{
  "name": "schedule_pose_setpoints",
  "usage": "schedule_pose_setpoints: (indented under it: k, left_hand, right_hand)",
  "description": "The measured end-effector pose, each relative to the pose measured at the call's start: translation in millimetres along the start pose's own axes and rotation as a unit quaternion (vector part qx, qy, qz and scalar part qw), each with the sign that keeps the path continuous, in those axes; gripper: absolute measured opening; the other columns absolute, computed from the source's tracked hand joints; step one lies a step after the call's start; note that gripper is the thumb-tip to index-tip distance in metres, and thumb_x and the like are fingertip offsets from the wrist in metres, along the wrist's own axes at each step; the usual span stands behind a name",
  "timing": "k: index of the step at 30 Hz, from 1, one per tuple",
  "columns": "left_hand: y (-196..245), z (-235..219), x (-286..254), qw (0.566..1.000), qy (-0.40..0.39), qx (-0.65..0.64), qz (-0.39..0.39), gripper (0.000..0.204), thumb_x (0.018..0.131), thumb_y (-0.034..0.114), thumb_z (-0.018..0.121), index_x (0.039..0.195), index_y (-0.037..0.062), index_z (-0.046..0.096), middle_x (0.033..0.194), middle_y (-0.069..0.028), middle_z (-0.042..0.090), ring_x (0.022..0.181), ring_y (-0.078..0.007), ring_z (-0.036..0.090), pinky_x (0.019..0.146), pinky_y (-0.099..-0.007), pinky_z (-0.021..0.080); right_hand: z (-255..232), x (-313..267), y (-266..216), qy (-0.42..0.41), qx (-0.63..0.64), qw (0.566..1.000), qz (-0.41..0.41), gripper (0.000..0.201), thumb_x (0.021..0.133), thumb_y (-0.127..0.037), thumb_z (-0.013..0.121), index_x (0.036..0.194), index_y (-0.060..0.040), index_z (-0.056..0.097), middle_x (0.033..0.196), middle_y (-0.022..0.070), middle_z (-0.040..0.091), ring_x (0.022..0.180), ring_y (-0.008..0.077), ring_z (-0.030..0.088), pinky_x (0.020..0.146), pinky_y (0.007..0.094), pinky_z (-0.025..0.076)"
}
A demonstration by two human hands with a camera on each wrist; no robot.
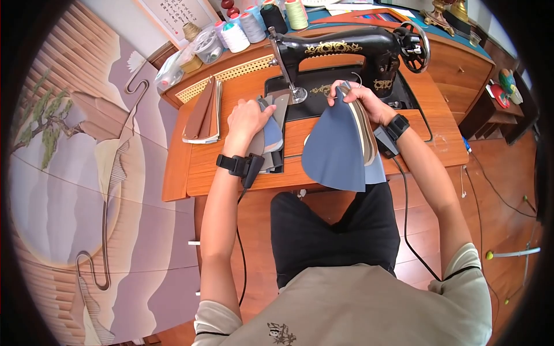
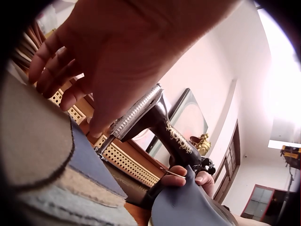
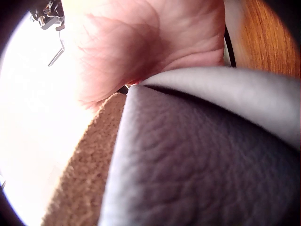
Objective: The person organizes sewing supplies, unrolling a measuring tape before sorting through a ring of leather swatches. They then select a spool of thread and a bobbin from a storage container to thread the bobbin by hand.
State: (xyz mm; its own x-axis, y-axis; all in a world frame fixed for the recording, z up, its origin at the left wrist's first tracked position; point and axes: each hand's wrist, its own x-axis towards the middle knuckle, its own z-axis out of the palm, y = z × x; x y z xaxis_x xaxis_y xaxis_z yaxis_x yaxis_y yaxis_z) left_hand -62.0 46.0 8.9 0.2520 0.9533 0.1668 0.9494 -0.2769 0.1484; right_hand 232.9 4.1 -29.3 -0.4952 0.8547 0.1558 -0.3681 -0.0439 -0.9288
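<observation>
My right hand pinches the narrow top of a bundle of leather swatches and holds it up over the table's front edge. The outer sheet is blue, with beige and grey ones behind it; a ring shows at the top. In the left wrist view, fingertips grip that bundle. My left hand rests over a second stack of swatches, grey and blue, lying on the table. Its fingers look relaxed, the tips right at the upper swatch. Grained grey leather fills much of the right wrist view.
A black sewing machine stands behind my hands on the wooden table. Brown swatches lie fanned to the left. Thread spools line the back shelf. Cables run from both wrists, and a painted screen stands left.
</observation>
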Motion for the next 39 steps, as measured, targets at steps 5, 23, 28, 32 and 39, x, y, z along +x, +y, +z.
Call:
schedule_pose_setpoints:
  k: [5,23,28,32,39]
  left_hand:
    - [-0.7,5.6,2.2,0.999,-0.009,0.050,-0.007,0.054,0.078,0.047,0.062,0.098,-0.0034,0.067,0.113,-0.0285,0.057,0.099,-0.0371,0.061,0.085,-0.0435,0.049]
    - [-49.7,-34.6,-0.9,0.926,-0.122,-0.352,-0.060,0.012,0.093,0.019,0.054,0.087,0.0082,0.056,0.078,0.0024,0.056,0.071,-0.0071,0.054,0.064,-0.0237,0.047]
    - [-47.1,-27.1,-0.1,0.941,-0.130,-0.308,-0.057,0.016,0.091,0.021,0.056,0.087,0.0058,0.056,0.075,0.0021,0.054,0.065,-0.0078,0.051,0.060,-0.0255,0.044]
    - [-49.7,-7.1,11.6,0.978,-0.106,-0.182,0.005,0.027,0.085,0.027,0.060,0.088,0.0008,0.056,0.078,-0.0053,0.060,0.070,-0.0149,0.057,0.064,-0.0295,0.048]
    - [-10.4,-13.5,10.4,0.988,-0.151,0.040,-0.009,0.068,0.079,0.040,0.062,0.126,-0.0051,0.045,0.125,-0.0299,0.050,0.118,-0.0401,0.051,0.099,-0.0412,0.042]
  right_hand:
    - [0.3,-0.1,-0.2,-0.002,-0.002,1.000,0.003,0.027,0.072,-0.012,0.055,0.098,-0.0057,0.057,0.095,0.0086,0.063,0.089,0.0173,0.058,0.084,0.0299,0.047]
    - [-0.5,0.1,1.7,-0.001,-0.033,0.999,-0.018,0.026,0.073,-0.014,0.055,0.098,-0.0052,0.056,0.095,0.0080,0.062,0.088,0.0159,0.057,0.083,0.0291,0.047]
    - [1.2,-1.3,0.3,0.000,-0.033,0.999,-0.019,0.025,0.074,-0.014,0.054,0.097,-0.0053,0.056,0.095,0.0078,0.062,0.088,0.0158,0.057,0.084,0.0290,0.046]
    - [0.7,-0.2,1.2,0.002,-0.035,0.999,-0.020,0.025,0.073,-0.014,0.054,0.097,-0.0055,0.056,0.095,0.0079,0.062,0.088,0.0156,0.057,0.084,0.0288,0.046]
    - [1.3,-1.4,-0.8,-0.001,-0.036,0.999,-0.015,0.025,0.074,-0.014,0.054,0.098,-0.0053,0.056,0.096,0.0074,0.062,0.089,0.0154,0.057,0.084,0.0286,0.046]
